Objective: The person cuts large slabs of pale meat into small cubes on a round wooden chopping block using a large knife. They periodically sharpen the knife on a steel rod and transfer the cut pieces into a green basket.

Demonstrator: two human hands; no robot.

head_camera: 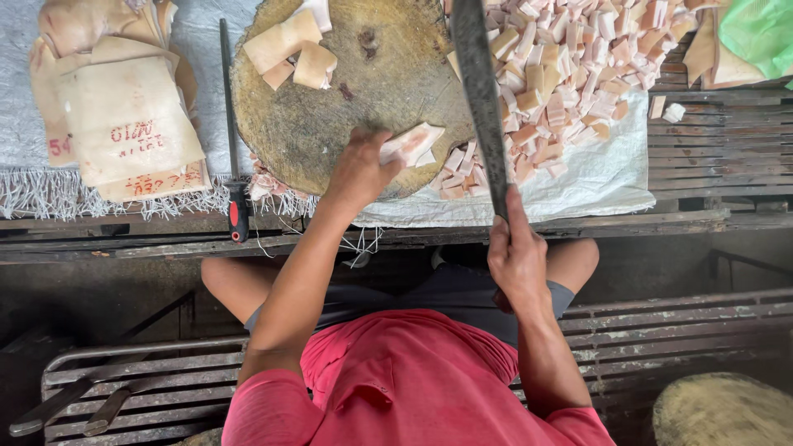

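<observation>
The left hand [359,169] pins a pale pink strip of pork skin and fat [410,144] at the near edge of the round, worn wooden chopping block [363,91], fingers closed on it. The right hand [516,256] is wrapped tight around the handle of a long dark cleaver [479,91], whose blade is raised over the block's right edge. Right of the block lies a heap of small pink-white cubes [570,74] on white sacking [595,173]; left of it, a sharpening steel with a red-black handle [234,140] lies on the bench [149,235].
</observation>
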